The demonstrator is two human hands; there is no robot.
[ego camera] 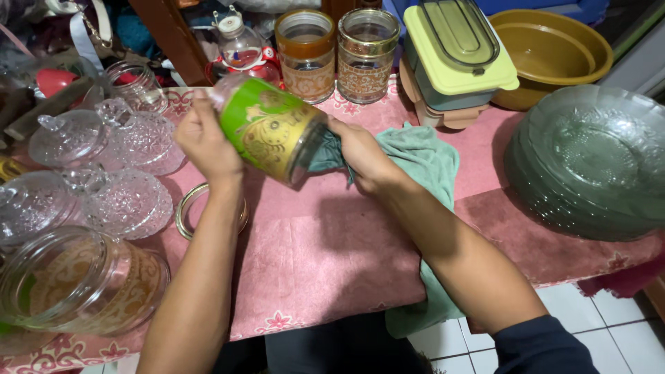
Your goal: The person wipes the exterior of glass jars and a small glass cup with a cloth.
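Green and gold glass marks the jar (pixel 271 130) held above the pink patterned surface (pixel 325 256), tilted so its long axis runs from the upper left down to the lower right, base toward the far left and open mouth toward the near right. Left hand (pixel 206 142) is clamped around the base end, fingers wrapped over the rim of the bottom, while the right hand (pixel 364 156) sits just at the mouth, closed on a bunched teal cloth (pixel 426 163) that is pushed into the opening; the two hands are apart, one at either end of the jar, the right one nearer the mouth. Cloth is soft and crumpled, trailing over the near edge of the surface. Far behind stand two amber jars with gold bands (pixel 336 52), upright and side by side, smooth and cylindrical. At far right lies a pale green lidded box (pixel 457 59), beside a brown bowl (pixel 554 48), and a stack of green-tinted glass plates (pixel 589 159) with scalloped rims. To the left are clear knobbed glass lids (pixel 104 159), studded in texture, a gold ring-shaped rim (pixel 187 211) lying flat, and a large clear jar with gold pattern (pixel 80 280) on its side
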